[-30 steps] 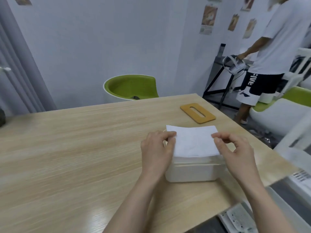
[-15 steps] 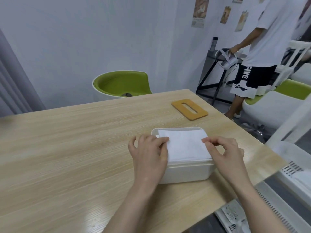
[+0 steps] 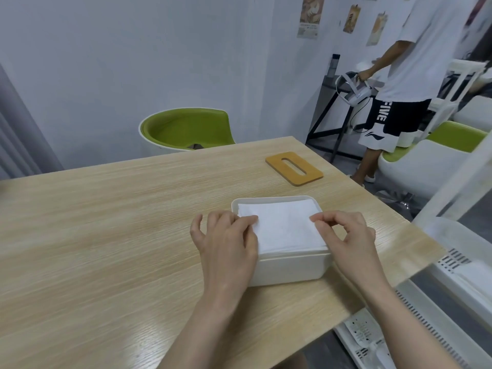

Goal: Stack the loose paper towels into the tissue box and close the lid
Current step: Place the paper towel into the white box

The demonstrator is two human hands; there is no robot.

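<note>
White paper towels [image 3: 285, 225] sit flat in the tissue box [image 3: 290, 267], near the right edge of the table [image 3: 106, 222] — stacking looks done. Left hand [image 3: 226, 243] and right hand [image 3: 346, 235] each pinch a side edge of the soft square stack. Box is smooth, cream, with rounded corners. Lid [image 3: 294, 168] — flat wood, oval slot — lies well apart behind it, not yet fitted.

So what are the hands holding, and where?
The white stack of paper towels, sitting in the white plastic box: left hand pinches its left edge, right hand its right edge.
</note>
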